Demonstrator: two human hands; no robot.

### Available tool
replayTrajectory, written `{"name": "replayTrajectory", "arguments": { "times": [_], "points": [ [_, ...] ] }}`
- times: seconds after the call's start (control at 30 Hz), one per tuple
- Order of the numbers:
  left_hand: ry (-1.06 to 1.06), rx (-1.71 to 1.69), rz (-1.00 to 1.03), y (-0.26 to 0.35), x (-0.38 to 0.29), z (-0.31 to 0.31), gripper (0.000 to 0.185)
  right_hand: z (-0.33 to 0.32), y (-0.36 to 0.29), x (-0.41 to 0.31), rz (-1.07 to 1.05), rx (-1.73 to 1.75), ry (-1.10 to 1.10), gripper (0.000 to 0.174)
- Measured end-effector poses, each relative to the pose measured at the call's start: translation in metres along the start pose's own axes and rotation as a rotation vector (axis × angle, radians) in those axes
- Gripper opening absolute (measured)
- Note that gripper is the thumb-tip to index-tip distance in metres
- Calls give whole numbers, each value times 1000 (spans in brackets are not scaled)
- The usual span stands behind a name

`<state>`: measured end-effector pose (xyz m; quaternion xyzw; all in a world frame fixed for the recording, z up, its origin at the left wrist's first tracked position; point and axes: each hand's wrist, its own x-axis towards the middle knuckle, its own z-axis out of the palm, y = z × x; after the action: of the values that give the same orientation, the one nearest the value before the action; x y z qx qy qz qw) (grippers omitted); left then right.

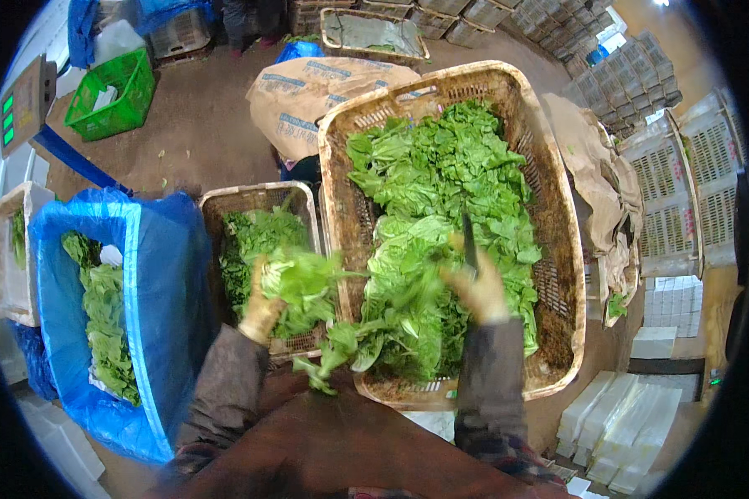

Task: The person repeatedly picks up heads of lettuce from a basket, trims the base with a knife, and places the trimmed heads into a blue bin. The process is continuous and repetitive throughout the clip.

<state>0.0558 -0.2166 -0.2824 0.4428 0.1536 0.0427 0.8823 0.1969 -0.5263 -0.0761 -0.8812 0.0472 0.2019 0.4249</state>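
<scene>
My left hand (263, 302), in a pale glove, grips a head of leafy green lettuce (299, 277) by its base, over the edge between two crates. In my gloved right hand (482, 290) is a dark-bladed knife (469, 240), its blade pointing away from me. That hand is above the large dirty plastic crate (555, 287), which holds many lettuce heads (437, 150). Blurred loose leaves (412, 274) are between my hands. Under my left hand stands a smaller crate (259, 190) with loose green leaves (265, 231). Some leaves (327, 362) hang near my apron.
To the left, a blue plastic-lined box (168, 299) contains lettuce. Behind it rises a scale display (22, 106) beside a green basket (115, 118). Brown paper (287, 112) lies beyond the large crate. White foam boxes (624, 424) are stacked at lower right, stacked crates (630, 75) farther back.
</scene>
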Motion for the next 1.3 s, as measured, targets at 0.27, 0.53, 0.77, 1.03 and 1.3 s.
{"name": "replayTrajectory", "arguments": {
  "times": [0.27, 0.53, 0.77, 1.03, 1.3],
  "points": [
    [57, 539, 45, 15, -5, 53, 83, 23, 100, 108, 70, -478, -37, 86],
    [-739, 1641, 614, -98, 23, 120, 79, -61, -26, 133, -284, -538, 278, 68],
    [-1679, 960, -493, -36, 40, 118, 74, -125, 35, 304, 147, -349, 303, 87],
    [-336, 1052, -5, 9, 333, 370, 79, -91, 30, 245, -111, -223, 287, 79],
    [100, 78, -148, -47, 312, 248, 47, -68, 30, 179, -387, -450, 259, 74]
  ]
}}
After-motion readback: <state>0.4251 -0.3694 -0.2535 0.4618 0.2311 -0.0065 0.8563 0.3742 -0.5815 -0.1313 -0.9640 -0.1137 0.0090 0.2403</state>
